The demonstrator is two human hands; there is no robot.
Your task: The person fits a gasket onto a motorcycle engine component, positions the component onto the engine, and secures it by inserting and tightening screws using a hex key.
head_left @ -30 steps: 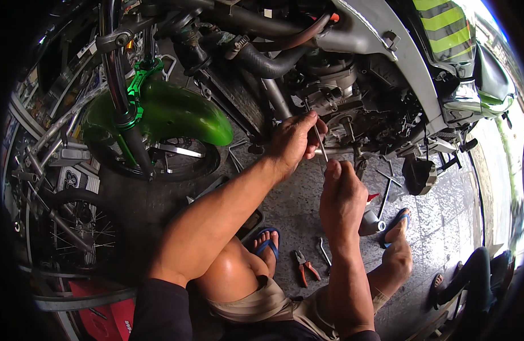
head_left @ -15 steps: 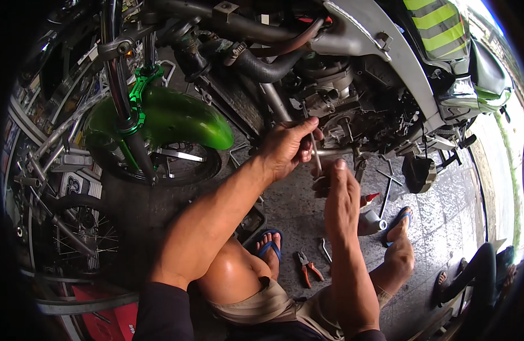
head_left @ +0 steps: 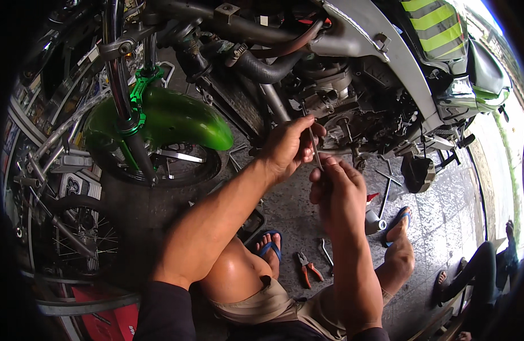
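In front of the motorcycle's opened engine [head_left: 381, 111], my left hand [head_left: 286, 149] is closed around a thin metal rod [head_left: 315, 146], with the thumb on top. The rod slants between my two hands, and its upper end points at the engine. My right hand [head_left: 340, 190] pinches the lower end between thumb and fingers. I cannot make out the rod's exact kind; its ends are partly hidden by my fingers.
A green front fender [head_left: 176, 119] and wheel stand to the left. On the floor lie orange-handled pliers [head_left: 308, 269], a T-handle wrench [head_left: 387, 190], a grey bottle [head_left: 375, 223] and a dark tray [head_left: 252, 224]. Another person's leg [head_left: 482, 278] shows at far right.
My right hand has turned and closed its fingers on the rod's lower end, covering more of the red-tipped thing behind it. My left hand has hardly moved.
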